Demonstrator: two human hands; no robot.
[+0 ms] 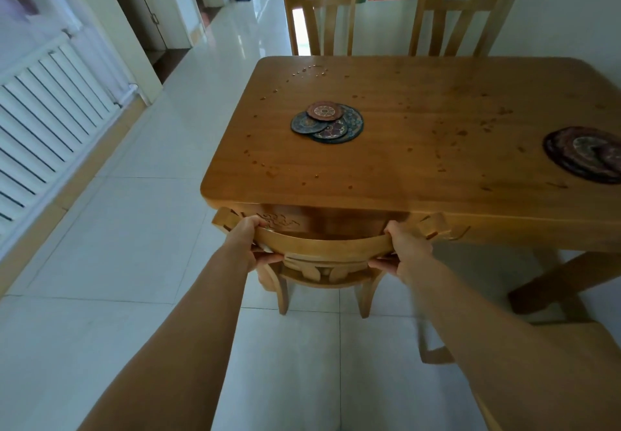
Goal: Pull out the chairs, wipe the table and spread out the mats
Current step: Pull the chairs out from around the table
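Note:
A wooden chair [322,249] stands tucked under the near edge of the wooden table [420,168]. My left hand [250,246] grips the left end of its curved top rail, and my right hand [405,249] grips the right end. A pile of several round patterned mats [327,122] lies on the table's left half. Another stack of dark round mats [586,153] lies at the right edge of the view. Small drops and stains are scattered over the tabletop.
Two more wooden chairs [319,14] [458,17] stand at the table's far side against the wall. Part of another chair [578,340] shows at the lower right. A white radiator [43,101] lines the left wall. Glossy tiled floor [141,229] stretches to the left and behind.

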